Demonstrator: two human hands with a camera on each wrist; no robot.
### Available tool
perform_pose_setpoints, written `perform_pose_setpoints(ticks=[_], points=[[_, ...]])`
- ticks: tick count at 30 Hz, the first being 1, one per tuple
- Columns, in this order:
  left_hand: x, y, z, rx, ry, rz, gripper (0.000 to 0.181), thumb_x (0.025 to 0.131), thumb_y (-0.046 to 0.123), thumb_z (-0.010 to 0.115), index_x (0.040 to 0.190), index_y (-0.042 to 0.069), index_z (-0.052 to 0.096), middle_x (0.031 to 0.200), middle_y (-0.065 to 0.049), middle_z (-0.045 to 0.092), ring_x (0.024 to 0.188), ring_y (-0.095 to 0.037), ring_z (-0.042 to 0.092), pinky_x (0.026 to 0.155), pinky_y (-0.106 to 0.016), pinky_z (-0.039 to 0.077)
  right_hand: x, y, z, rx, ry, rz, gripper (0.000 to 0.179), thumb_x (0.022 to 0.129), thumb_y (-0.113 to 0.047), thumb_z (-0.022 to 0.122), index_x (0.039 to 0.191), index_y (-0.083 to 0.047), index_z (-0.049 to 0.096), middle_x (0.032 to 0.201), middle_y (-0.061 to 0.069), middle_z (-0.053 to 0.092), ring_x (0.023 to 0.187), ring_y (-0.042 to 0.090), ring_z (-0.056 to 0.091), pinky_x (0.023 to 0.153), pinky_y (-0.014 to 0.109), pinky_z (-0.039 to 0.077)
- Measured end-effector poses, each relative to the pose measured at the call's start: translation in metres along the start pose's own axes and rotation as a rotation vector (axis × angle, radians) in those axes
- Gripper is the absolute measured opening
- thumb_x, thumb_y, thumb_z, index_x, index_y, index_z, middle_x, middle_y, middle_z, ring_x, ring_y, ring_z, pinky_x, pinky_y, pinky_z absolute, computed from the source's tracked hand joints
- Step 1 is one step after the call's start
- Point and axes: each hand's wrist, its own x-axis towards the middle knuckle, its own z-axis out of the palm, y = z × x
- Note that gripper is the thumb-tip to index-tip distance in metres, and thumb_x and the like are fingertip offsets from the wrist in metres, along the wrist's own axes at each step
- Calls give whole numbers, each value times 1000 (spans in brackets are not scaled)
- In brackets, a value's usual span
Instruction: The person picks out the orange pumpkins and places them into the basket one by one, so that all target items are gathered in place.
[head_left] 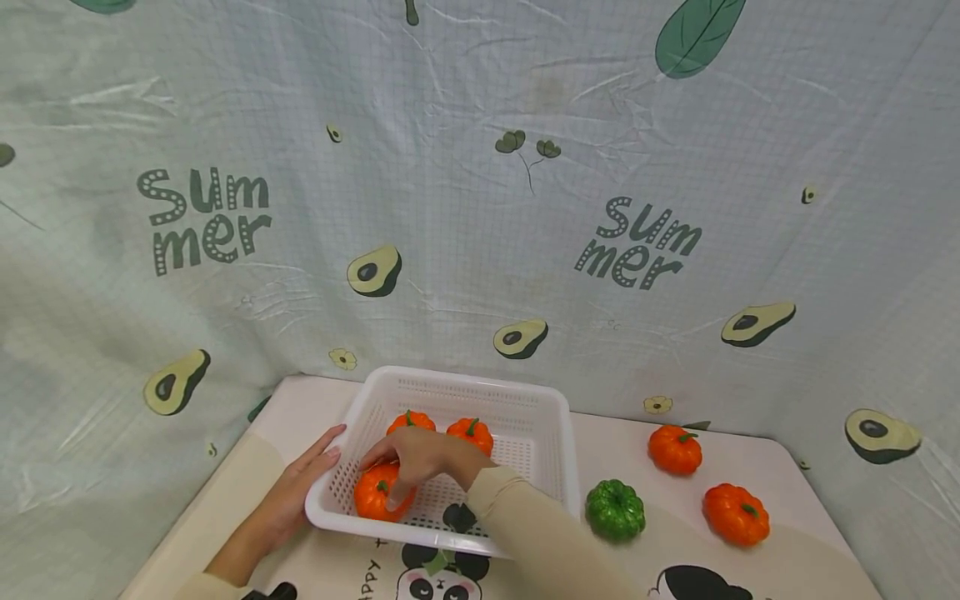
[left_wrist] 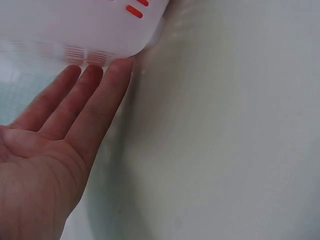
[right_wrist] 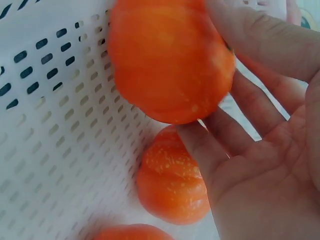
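Observation:
A white perforated plastic basket (head_left: 566,450) stands on the table with three small orange pumpkins inside. My right hand (head_left: 427,457) reaches into it and holds the front-left orange pumpkin (head_left: 372,493), thumb on one side and fingers on the other. The other two, a back-left pumpkin (head_left: 412,421) and a back-middle pumpkin (head_left: 474,435), lie behind that hand. In the right wrist view the held pumpkin (right_wrist: 167,60) looks slightly blurred. My left hand (head_left: 294,492) touches the basket's left outer side; in the left wrist view its fingers (left_wrist: 102,100) are straight against the wall.
Right of the basket lie a green pumpkin (head_left: 615,510), an orange pumpkin (head_left: 674,450) at the back and another orange pumpkin (head_left: 737,515) farther right. The pale table (head_left: 600,433) has printed panda drawings. A patterned curtain (head_left: 450,208) hangs behind and at both sides.

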Motion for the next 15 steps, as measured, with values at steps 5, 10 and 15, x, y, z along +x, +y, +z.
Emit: perform_pose_setpoints(ticks=[5,10,15], points=[[-1,0,0,-1,2,3,60,112,40,39,167,21,22,173,-18,22,141,-28,45,98,-33,52,3,0,1,51,-11,14,55,78,-6,89,129,-20,74,133,-9,73,128,8,64,109,25,49],[-1,1,0,1,4,-3,60,112,40,39,167,22,22,174,-18,21,141,-29,45,97,-33,53,4,1,0,53,-11,9,52,81,-6,88,130,-20,74,132,-9,73,127,8,64,109,25,49],[-1,1,0,5,13,-17,60,112,41,39,167,23,23,174,-18,21,141,-29,46,99,-35,53,3,0,0,51,0,10,50,81,-6,87,128,-20,75,132,-8,74,126,8,65,109,26,49]])
